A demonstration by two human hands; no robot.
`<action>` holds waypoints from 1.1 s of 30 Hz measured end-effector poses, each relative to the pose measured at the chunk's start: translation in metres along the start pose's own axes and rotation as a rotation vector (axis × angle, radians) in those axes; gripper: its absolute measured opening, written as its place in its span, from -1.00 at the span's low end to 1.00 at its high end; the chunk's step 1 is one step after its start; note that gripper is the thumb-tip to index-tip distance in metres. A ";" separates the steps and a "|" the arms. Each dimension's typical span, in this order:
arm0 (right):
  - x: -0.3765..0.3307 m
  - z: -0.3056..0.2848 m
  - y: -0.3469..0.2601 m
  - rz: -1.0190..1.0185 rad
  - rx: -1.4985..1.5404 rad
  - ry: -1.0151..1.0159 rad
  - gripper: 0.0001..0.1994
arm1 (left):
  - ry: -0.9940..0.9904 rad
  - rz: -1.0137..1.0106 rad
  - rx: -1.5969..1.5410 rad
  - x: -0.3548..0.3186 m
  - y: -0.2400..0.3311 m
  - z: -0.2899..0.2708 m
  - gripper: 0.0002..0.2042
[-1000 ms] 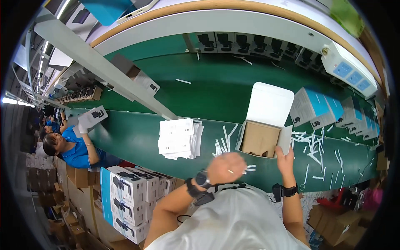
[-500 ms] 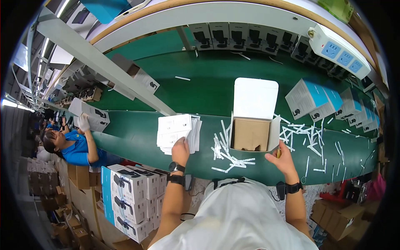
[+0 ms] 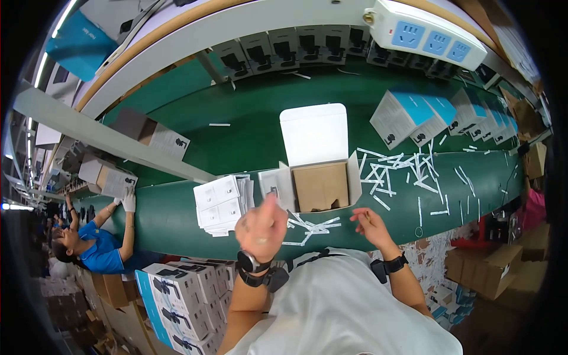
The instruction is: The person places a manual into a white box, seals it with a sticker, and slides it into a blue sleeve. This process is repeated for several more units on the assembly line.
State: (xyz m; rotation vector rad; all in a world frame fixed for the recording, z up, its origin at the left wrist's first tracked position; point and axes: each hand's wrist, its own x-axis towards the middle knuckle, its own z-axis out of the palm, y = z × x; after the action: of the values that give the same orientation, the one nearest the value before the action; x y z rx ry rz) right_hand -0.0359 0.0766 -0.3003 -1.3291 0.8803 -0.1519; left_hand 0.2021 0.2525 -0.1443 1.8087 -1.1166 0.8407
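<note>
My left hand [image 3: 260, 228], a little blurred, is raised over the near edge of the green bench. Its fingers are closed on a white printed leaflet [image 3: 273, 182], which sits against the left flap of an open white box [image 3: 355, 180]. A brown cardboard insert [image 3: 321, 184] fills the box, and the white lid [image 3: 315, 133] stands up at the back. Left of the box lies a stack of white leaflets [image 3: 220, 201]. My right hand [image 3: 374, 229] is off the box's near right corner, fingers curled together; something small and yellowish seems to be between them, too small to name.
White paper strips [image 3: 408, 171] lie scattered right of the box and before it. Blue-topped boxes [image 3: 408, 115] stand at the back right, below a power strip [image 3: 429, 35]. A slanting post [image 3: 112, 136] crosses the left side. A gloved co-worker [image 3: 103, 248] handles another box there.
My left hand has left the stack and moved right with a leaflet to the box. My right hand has come away from the box's right side. The view has shifted to the right.
</note>
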 end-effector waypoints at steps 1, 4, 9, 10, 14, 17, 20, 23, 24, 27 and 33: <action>-0.001 0.000 -0.002 0.014 0.010 -0.010 -0.75 | -0.105 0.039 0.023 -0.001 -0.002 0.005 -0.65; -0.004 -0.009 -0.002 0.056 0.039 0.031 -0.76 | -0.283 -0.026 -0.034 -0.005 -0.005 0.017 -0.64; 0.001 -0.025 -0.026 -0.268 -0.201 0.099 -0.73 | -0.487 -0.268 -0.084 -0.020 -0.001 0.025 -0.44; -0.001 -0.022 -0.045 -0.447 -0.261 0.147 -0.69 | -0.549 -0.352 -0.066 -0.037 -0.009 0.031 -0.35; 0.008 0.005 -0.109 -0.763 -0.303 0.052 -0.53 | -0.496 -0.433 -0.196 -0.082 -0.023 0.056 -0.43; 0.004 0.026 -0.115 -0.910 -0.846 -0.004 -0.54 | -0.385 -0.346 -0.230 -0.057 0.000 0.058 -0.44; 0.006 0.015 -0.116 -0.829 -0.780 -0.070 -0.59 | -0.616 -0.136 -0.346 -0.041 0.018 0.055 -0.40; 0.009 0.006 -0.138 -0.667 -0.468 0.060 -0.77 | -0.846 0.045 -0.289 -0.057 0.020 0.065 -0.36; 0.019 0.005 -0.138 -0.781 -0.540 0.182 -0.82 | -0.835 0.103 -0.213 -0.061 0.019 0.070 -0.35; 0.046 0.000 -0.132 -0.812 -0.680 0.353 -0.88 | -0.812 0.143 -0.161 -0.061 0.019 0.073 -0.34; 0.053 0.004 -0.129 -0.749 -0.807 0.442 -0.91 | -0.810 0.156 -0.169 -0.062 0.017 0.073 -0.35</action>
State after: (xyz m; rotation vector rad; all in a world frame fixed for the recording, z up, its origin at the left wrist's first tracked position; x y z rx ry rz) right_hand 0.0509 0.0136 -0.2117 -2.4133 0.7860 -0.7544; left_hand 0.1707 0.2047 -0.2235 1.9754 -1.7830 0.0469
